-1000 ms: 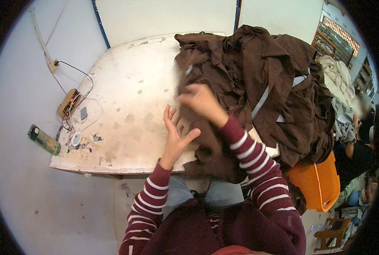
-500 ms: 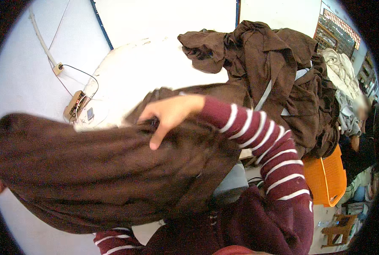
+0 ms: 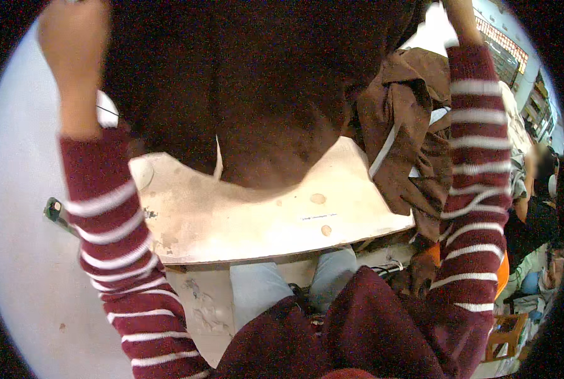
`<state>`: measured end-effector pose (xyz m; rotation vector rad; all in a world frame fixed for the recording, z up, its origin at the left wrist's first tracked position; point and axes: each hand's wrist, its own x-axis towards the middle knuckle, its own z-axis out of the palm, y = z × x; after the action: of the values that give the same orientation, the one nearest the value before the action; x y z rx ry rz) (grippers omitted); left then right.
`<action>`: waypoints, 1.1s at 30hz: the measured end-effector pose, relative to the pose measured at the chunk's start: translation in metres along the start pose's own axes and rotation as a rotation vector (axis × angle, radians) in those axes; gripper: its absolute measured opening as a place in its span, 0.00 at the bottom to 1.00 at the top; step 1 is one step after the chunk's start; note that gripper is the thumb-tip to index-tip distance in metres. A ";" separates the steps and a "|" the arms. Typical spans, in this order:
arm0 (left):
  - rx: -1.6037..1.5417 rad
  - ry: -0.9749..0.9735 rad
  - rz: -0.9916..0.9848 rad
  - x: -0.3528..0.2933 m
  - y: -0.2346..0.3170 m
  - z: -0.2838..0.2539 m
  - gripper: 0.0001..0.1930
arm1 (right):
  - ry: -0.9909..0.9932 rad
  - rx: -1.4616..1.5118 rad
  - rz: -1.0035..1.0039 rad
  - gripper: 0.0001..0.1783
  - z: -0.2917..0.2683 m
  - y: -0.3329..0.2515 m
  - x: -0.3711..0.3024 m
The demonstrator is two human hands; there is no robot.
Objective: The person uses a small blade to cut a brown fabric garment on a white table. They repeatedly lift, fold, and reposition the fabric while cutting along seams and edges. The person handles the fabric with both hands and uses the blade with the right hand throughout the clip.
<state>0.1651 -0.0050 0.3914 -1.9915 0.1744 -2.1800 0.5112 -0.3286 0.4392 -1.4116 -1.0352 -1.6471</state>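
A large dark brown cloth [image 3: 250, 88] hangs spread across the upper middle, its lower edge over the table. My left hand [image 3: 76, 54] is raised at the cloth's left edge, slightly blurred, with its fingers closed on the cloth. My right hand [image 3: 461, 18] is up at the top right, near the cloth's right edge. Only its wrist side shows; its fingers lie past the picture's edge. To the right, a heap of brown cloth [image 3: 399, 120] with pale strips lies on the table and over its right side.
The pale, stained table [image 3: 282, 224] has its near edge just before my legs. Beyond my right arm are an orange basket [image 3: 502, 275], partly hidden, and a wooden stool [image 3: 506, 335]. Another person [image 3: 538, 218] in dark clothing is at the far right.
The brown cloth went from lying sideways across my left to hanging spread in front of me. Both arms rose and moved apart; my right hand went from the middle to the upper right.
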 end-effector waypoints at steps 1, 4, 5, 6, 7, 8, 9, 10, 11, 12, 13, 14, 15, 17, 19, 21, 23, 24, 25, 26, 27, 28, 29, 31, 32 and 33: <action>0.078 -0.022 -0.064 -0.032 0.019 0.006 0.20 | -0.240 -0.038 0.024 0.20 -0.017 0.006 -0.041; -0.238 -0.379 -0.073 -0.147 0.078 -0.004 0.34 | -0.945 0.057 0.284 0.26 -0.072 0.005 -0.172; -0.320 -0.496 -0.139 -0.180 0.097 -0.010 0.35 | -1.083 0.168 0.297 0.28 -0.092 -0.004 -0.211; -0.428 -0.649 -0.225 -0.210 0.116 -0.018 0.35 | -1.100 0.251 0.377 0.30 -0.108 -0.017 -0.245; -0.492 -0.818 -0.217 -0.237 0.134 -0.026 0.34 | -1.073 0.298 0.587 0.30 -0.125 -0.029 -0.268; -0.550 -1.095 -0.208 -0.259 0.148 -0.037 0.34 | -1.056 0.295 0.761 0.31 -0.140 -0.043 -0.285; -0.591 -1.377 -0.264 -0.278 0.161 -0.048 0.34 | -0.962 0.332 0.874 0.30 -0.150 -0.057 -0.295; -0.656 -1.478 -0.380 -0.294 0.170 -0.058 0.35 | -0.873 0.301 0.944 0.30 -0.157 -0.071 -0.299; -0.725 -1.356 -0.479 -0.306 0.175 -0.065 0.33 | -0.755 0.275 0.963 0.26 -0.160 -0.089 -0.303; -0.754 -1.345 -0.605 -0.315 0.179 -0.071 0.32 | -0.675 0.334 1.076 0.22 -0.162 -0.108 -0.306; -0.808 -1.195 -0.655 -0.321 0.181 -0.076 0.29 | -0.658 0.477 1.055 0.20 -0.154 -0.127 -0.309; -0.832 -1.119 -0.730 -0.326 0.182 -0.079 0.27 | -0.664 0.520 1.072 0.18 -0.145 -0.145 -0.312; -0.846 -1.042 -0.811 -0.328 0.183 -0.080 0.24 | -0.746 0.609 1.014 0.18 -0.130 -0.161 -0.316; -0.818 -0.899 -0.912 -0.331 0.185 -0.078 0.19 | -0.835 0.638 0.898 0.20 -0.094 -0.190 -0.328; -0.698 -0.779 -0.964 -0.331 0.189 -0.071 0.12 | -0.813 0.554 0.675 0.24 -0.054 -0.214 -0.342; -0.737 -0.705 -1.124 -0.332 0.192 -0.063 0.11 | -0.972 0.462 0.547 0.26 -0.032 -0.232 -0.355; -0.746 -0.679 -1.265 -0.335 0.192 -0.057 0.11 | -1.412 0.343 0.569 0.20 -0.024 -0.247 -0.365; -0.632 -0.719 -1.183 -0.337 0.191 -0.057 0.13 | -1.278 0.433 0.619 0.18 -0.025 -0.248 -0.367; -0.531 -0.741 -1.100 -0.339 0.190 -0.056 0.14 | -1.109 0.521 0.657 0.15 -0.032 -0.249 -0.371; -0.429 -0.761 -1.018 -0.341 0.188 -0.057 0.16 | -0.978 0.604 0.720 0.13 -0.036 -0.248 -0.374; -0.318 -0.815 -0.960 -0.342 0.188 -0.061 0.18 | -0.794 0.556 0.902 0.11 -0.053 -0.238 -0.375; -0.208 -0.871 -0.902 -0.344 0.188 -0.066 0.20 | -0.639 0.519 1.097 0.10 -0.073 -0.224 -0.375; -0.082 -0.980 -0.884 -0.345 0.189 -0.071 0.22 | -0.260 0.550 1.443 0.11 -0.078 -0.204 -0.374; -0.134 -0.933 -0.815 -0.346 0.195 -0.083 0.24 | -0.006 0.715 1.363 0.14 -0.101 -0.161 -0.365; -0.158 -0.942 -0.800 -0.346 0.198 -0.088 0.25 | 0.013 0.461 1.285 0.15 -0.107 -0.145 -0.362; -0.161 -0.948 -0.799 -0.346 0.203 -0.092 0.25 | -0.017 0.330 1.189 0.15 -0.120 -0.138 -0.359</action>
<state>0.1135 -0.1324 0.0037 -3.3126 -0.6954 -1.2083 0.3879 -0.3725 0.0579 -1.3638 -0.2732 -0.5581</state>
